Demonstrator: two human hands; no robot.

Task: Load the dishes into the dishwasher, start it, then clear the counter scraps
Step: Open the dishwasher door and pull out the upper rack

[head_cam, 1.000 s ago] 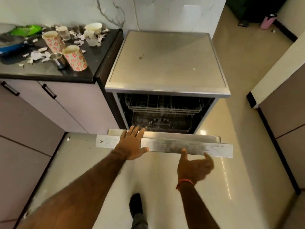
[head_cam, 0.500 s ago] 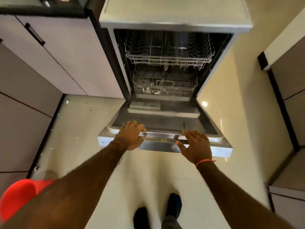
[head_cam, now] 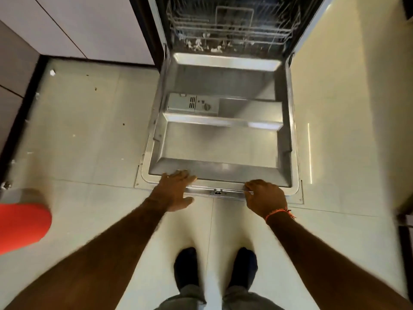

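Landmark: dishwasher door [head_cam: 221, 144], lying open and nearly flat, steel inner face up.
Feet: two dark shoes [head_cam: 186, 268], side by side on the pale floor tiles [head_cam: 89, 130], nearest the camera, on the near side of the door's free edge.
Red object: blurred red shape [head_cam: 23, 227] at the frame's left edge, well left of the door; what it is, cannot tell.
Left hand: left hand [head_cam: 175, 190] on the door's near edge, left of centre. Fingers straight and close together, laid over the rim onto the inner face; thumb stuck out to the right below the edge.
Right hand: right hand [head_cam: 266, 195] on the same near edge, right of centre. Fingers curled over the lip, gripping it; fingertips hidden under the knuckles. Orange thread band [head_cam: 279, 213] at the wrist.
Latch: small latch [head_cam: 217, 192] in the near edge, between the two hands.
Detergent unit: dispenser [head_cam: 193, 104] set in the door's inner face, left half, about midway up.
Lower rack: wire rack [head_cam: 232, 30] inside the tub beyond the door's hinge end; white bits among the wires, too blurred to identify.
Cabinets: pale cabinet fronts [head_cam: 93, 25] left of the door's far end.
Dishes: none in view.
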